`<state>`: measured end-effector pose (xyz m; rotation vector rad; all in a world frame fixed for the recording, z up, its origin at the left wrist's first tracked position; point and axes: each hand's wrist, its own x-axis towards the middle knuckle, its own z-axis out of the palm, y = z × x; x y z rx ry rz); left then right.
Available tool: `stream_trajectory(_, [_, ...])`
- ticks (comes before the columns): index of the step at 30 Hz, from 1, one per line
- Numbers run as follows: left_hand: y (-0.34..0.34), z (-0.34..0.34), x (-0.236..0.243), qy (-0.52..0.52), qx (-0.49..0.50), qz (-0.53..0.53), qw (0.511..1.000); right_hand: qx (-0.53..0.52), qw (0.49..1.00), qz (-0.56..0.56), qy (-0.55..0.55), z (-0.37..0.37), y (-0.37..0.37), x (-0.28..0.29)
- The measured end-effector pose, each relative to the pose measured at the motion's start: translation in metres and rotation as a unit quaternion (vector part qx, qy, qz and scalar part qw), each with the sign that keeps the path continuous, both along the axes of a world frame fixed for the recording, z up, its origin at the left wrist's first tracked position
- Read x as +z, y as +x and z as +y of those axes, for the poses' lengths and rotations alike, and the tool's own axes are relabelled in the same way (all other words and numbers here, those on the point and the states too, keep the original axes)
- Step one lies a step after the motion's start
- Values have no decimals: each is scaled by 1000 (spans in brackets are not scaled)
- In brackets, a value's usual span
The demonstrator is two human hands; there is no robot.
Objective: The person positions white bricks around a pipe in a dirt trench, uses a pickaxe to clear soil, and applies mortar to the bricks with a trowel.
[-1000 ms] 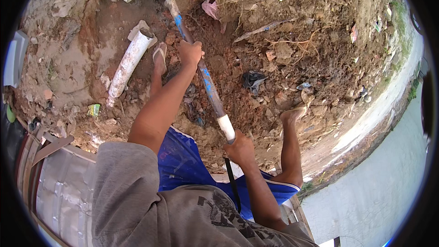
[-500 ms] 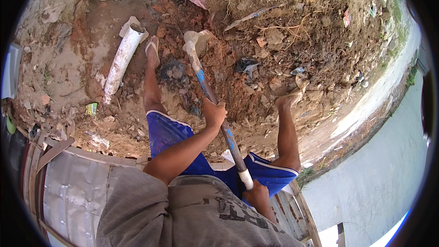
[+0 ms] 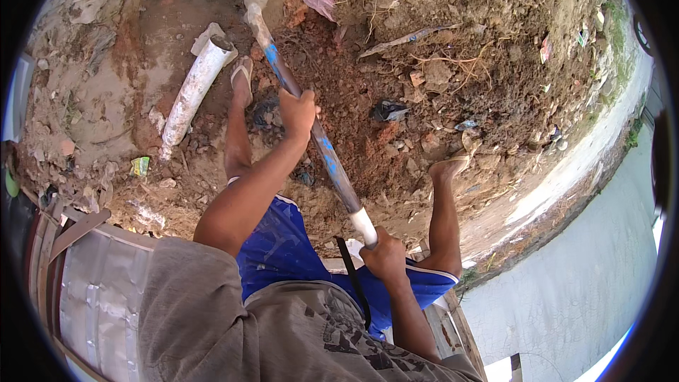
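Hoe (image 3: 304,110): soil-caked blade, blue-flecked handle with white end

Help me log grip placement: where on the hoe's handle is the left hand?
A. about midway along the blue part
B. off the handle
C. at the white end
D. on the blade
A: the left hand wraps the blue middle of the handle, while the right hand holds the white end.
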<state>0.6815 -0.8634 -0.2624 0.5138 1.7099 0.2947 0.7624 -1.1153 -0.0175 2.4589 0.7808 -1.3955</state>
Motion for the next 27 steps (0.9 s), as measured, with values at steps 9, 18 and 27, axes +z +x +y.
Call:
stream_trajectory(9, [68, 26, -115, 0, -182, 66, 981, -53, 996, 65, -24, 43, 28, -86])
stream_trajectory(18, [46, -102, -15, -78, -81, 46, 993, -28, 992, 24, -121, -16, 36, 33])
stream_trajectory(27, [43, -219, 167, -194, -139, -66, 969, -138, 890, 115, -419, -120, 24, 236])
